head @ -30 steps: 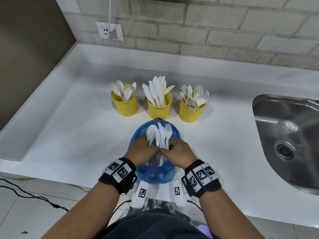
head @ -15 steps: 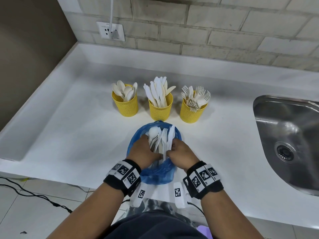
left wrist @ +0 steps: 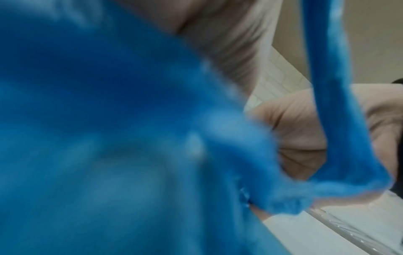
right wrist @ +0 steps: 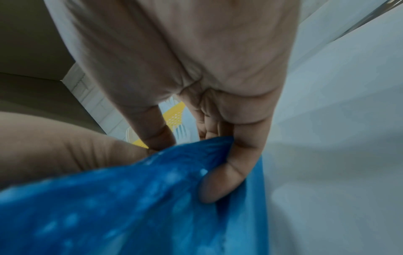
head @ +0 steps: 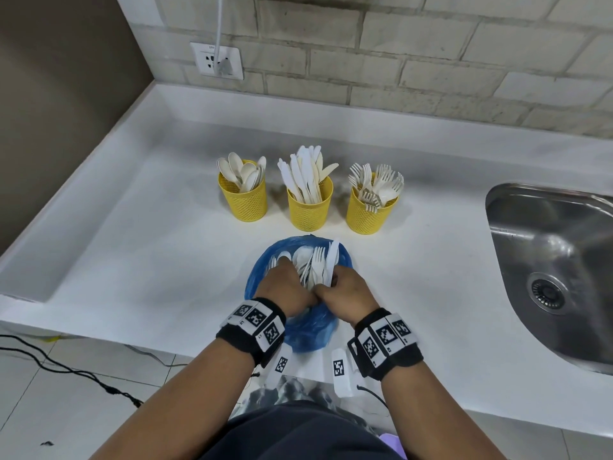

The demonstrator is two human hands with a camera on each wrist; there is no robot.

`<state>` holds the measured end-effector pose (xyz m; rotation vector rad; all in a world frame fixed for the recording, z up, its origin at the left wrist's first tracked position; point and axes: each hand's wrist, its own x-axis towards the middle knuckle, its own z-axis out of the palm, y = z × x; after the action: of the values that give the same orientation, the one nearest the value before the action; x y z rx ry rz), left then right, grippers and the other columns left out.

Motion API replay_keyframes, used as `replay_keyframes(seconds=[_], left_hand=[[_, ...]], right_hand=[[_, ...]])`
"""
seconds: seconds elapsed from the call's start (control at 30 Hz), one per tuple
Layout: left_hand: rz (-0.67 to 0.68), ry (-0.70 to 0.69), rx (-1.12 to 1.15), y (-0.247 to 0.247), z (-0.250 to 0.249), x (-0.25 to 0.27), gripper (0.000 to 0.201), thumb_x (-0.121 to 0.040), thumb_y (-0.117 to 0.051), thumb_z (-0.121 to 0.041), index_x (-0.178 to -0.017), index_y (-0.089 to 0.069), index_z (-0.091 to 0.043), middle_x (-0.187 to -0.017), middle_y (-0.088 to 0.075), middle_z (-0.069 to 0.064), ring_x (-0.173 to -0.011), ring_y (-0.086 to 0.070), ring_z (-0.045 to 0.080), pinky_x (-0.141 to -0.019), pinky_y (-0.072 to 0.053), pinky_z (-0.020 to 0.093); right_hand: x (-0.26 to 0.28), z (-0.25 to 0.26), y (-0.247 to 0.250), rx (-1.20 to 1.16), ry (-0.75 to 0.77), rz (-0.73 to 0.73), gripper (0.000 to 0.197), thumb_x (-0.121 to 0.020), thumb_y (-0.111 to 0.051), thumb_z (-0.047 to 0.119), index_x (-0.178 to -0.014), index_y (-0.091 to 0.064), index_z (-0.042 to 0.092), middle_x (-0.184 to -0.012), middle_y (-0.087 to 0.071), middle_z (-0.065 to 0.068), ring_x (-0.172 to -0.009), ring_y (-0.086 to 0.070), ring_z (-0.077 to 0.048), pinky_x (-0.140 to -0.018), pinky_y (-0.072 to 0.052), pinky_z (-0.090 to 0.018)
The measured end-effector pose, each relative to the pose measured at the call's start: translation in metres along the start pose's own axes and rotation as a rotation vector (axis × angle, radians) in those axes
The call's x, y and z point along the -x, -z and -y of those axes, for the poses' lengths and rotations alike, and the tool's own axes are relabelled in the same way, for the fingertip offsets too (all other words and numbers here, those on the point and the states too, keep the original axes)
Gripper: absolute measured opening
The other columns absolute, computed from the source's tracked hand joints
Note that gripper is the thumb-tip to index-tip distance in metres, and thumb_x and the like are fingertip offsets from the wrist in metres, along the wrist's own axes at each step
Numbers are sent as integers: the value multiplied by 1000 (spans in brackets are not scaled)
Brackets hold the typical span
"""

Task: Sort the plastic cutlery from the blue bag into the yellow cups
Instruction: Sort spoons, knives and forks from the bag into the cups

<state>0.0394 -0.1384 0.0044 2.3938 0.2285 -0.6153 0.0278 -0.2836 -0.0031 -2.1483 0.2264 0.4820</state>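
Hands [head: 315, 290] at blue bag [head: 308, 330] mouth

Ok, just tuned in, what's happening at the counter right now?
A person is working at the blue bag on the white counter. Both the left hand and right hand are at its mouth, gripping the plastic beside a bunch of white cutlery sticking out. Behind it, three yellow cups already hold spoons, knives and forks.

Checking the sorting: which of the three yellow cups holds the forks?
The yellow cup nearest the sink, at the right end of the row. Tines stick out of it, whereas the middle cup holds knives and the left cup spoons.
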Motion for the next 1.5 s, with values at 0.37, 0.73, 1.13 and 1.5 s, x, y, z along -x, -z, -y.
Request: replay_keyframes(seconds=[0.37,0.73,1.13,1.5], left_hand=[[-68,-14,-75,-1,-1,8,28,-75,-72,-40,-77,-64,-14,-76,-65,2,-72,-64,21,-61,-49,29],[-142,-99,53,4,1,11,24,-82,-65,-34,-99,-59,-17,-95,-66,0,-92,-63,25,-80,-49,32],[-88,-137,122,1,7,9,55,-69,-84,-44,-109,-56,-20,-99,-68,-5,-93,-65,15,-81,-53,31],[-153,-151,156,8,10,8,40,-78,-75,-26,-112,-54,-18,-99,-65,-3,-92,-61,20,-78,-47,31]], right_hand=[[9,-2,10,-42,-3,-69,23,-88,-65,15,-78,-48,28,-79,-57,10,-83,-58,-17,-72,-42,-27],[8,-5,2,-186,-97,-91,22,-77,-72,23,-89,-54,29,-86,-66,3,-89,-70,-25,-86,-60,-48],[8,0,-1,-224,-20,-103,17,-74,-59,17,-85,-65,29,-90,-75,1,-92,-71,-20,-92,-57,-44],[7,4,8,-136,1,-49,16,-84,-59,18,-91,-69,29,-94,-72,5,-94,-71,-19,-93,-57,-41]])
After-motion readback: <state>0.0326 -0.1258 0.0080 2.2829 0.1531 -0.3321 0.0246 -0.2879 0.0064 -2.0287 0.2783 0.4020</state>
